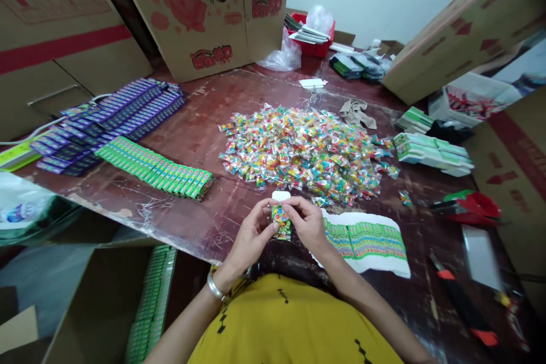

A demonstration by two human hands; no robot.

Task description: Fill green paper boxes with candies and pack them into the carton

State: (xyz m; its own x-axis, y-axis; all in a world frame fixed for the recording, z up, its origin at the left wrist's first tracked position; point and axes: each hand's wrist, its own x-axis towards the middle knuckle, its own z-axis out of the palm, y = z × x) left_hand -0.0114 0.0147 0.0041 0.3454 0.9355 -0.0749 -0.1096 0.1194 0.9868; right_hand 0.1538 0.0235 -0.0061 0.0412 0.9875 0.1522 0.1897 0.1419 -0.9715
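Note:
Between my two hands is a small green printed candy box (281, 232) with a white flap standing up at its top end. My left hand (255, 234) grips its left side, thumb across the front. The fingers of my right hand (307, 222) pinch it near the base of the flap. Just beyond lies a large heap of clear-wrapped colourful candies (298, 148). Beside my right forearm, a stack of flat green and white cartons (371, 242) is fanned out. To the left, a row of green boxes (157, 168) lies on the table.
Purple boxes (115, 122) are piled at the left. Big cardboard cartons (205, 17) stand behind. On the right are banded white-green cartons (433, 153), a red tape dispenser (473, 207) and a black-orange utility knife (464, 301). An open carton (102, 301) of green boxes sits below the table edge.

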